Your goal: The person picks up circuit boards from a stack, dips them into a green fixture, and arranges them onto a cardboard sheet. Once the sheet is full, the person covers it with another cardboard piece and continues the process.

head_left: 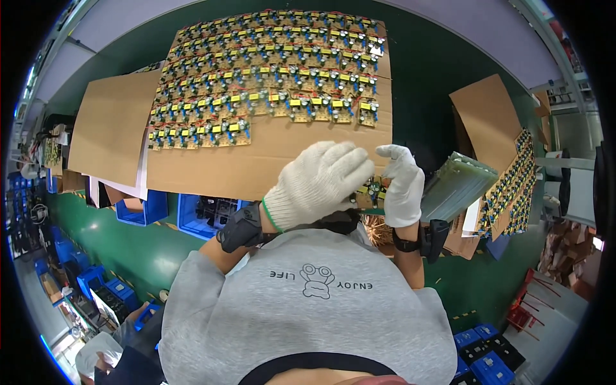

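Both my hands wear white knit gloves and meet near the front edge of a brown cardboard sheet (269, 167). Between them is a small circuit board (369, 192) with dark and yellow parts, partly covered by the gloves. My left hand (324, 183) reaches over the board's left side, its fingers stretched out close together. My right hand (404, 186) curls at the board's right edge and appears to grip it; its fingertips are partly hidden. Rows of similar circuit boards (276, 70), with yellow blocks and red wires, cover the sheet beyond my hands.
A translucent greenish stack of flat sheets or bags (459, 186) stands right of my right hand. More boards (510, 186) lie on cardboard at the far right. Blue bins (192, 215) sit below the sheet's left front edge. Another cardboard sheet (109, 128) lies at left.
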Available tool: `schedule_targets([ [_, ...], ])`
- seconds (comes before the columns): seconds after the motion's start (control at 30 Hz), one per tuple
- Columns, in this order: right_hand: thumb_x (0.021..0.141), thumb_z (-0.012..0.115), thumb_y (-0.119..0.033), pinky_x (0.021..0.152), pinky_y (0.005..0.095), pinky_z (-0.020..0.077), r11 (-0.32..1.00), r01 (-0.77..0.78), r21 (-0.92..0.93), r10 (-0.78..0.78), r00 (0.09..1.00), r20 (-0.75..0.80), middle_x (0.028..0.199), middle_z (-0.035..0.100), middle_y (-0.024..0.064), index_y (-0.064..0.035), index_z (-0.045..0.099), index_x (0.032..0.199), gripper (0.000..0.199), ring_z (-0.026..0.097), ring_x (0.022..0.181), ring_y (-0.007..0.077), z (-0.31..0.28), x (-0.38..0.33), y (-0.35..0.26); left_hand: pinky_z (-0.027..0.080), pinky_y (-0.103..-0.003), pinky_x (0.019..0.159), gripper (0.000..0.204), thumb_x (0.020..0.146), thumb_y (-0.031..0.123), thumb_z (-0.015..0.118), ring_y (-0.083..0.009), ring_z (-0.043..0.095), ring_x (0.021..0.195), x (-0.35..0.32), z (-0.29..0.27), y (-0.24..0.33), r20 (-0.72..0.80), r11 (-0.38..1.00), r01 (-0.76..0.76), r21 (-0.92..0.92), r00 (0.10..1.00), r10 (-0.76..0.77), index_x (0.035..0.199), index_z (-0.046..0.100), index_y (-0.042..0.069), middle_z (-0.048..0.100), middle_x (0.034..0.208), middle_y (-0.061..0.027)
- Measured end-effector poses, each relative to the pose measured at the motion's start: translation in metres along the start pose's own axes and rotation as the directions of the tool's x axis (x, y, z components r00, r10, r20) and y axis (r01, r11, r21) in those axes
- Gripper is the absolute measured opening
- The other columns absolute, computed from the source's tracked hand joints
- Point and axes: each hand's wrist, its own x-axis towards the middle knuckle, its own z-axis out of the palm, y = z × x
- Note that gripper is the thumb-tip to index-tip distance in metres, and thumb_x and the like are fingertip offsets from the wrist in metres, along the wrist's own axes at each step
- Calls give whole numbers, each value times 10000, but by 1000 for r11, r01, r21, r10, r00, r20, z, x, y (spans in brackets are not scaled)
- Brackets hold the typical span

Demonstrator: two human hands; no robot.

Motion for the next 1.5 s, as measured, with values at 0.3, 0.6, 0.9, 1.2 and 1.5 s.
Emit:
schedule_targets([
  [0.3,970,209,-646,649,258,404,990,-141,-18,142,985,95,875,662,41,-2,642,1017,778,491,661,81,50,9,-35,464,-387,843,827,523,217,822,-251,597,985,-49,-13,-27,-161,990,132,-55,977,-140,1282,520,88,604,1138,-78],
  [0.6,1019,426,-399,678,260,443,980,-172,-103,173,985,-3,795,631,17,-10,657,1012,452,550,710,109,93,10,-21,435,-377,741,790,519,196,821,-239,591,849,-100,-29,-56,-95,953,274,130,960,-264,1244,529,79,606,975,-45],
  [0.9,1000,470,-371,738,279,433,961,-245,130,221,960,173,803,582,25,22,623,982,422,521,774,96,142,5,-45,420,-379,700,698,535,230,800,-234,579,778,-126,-57,-67,-250,965,260,-33,933,-259,1182,568,109,596,882,-27],
  [1.2,1017,442,-311,576,234,393,667,-493,559,379,870,314,690,523,-16,-70,545,750,374,484,632,71,165,-5,-57,441,-378,695,672,560,251,829,-261,595,759,-141,-55,-82,-289,939,178,-293,920,-265,1166,574,112,607,830,-43],
  [1.5,813,737,-354,598,346,511,480,105,-871,-394,913,-107,996,575,139,-35,561,1223,548,596,683,196,151,21,-26,467,-376,738,631,552,225,814,-252,611,812,-160,-58,-96,-145,970,228,-83,960,-238,1128,577,121,638,952,-44],
])
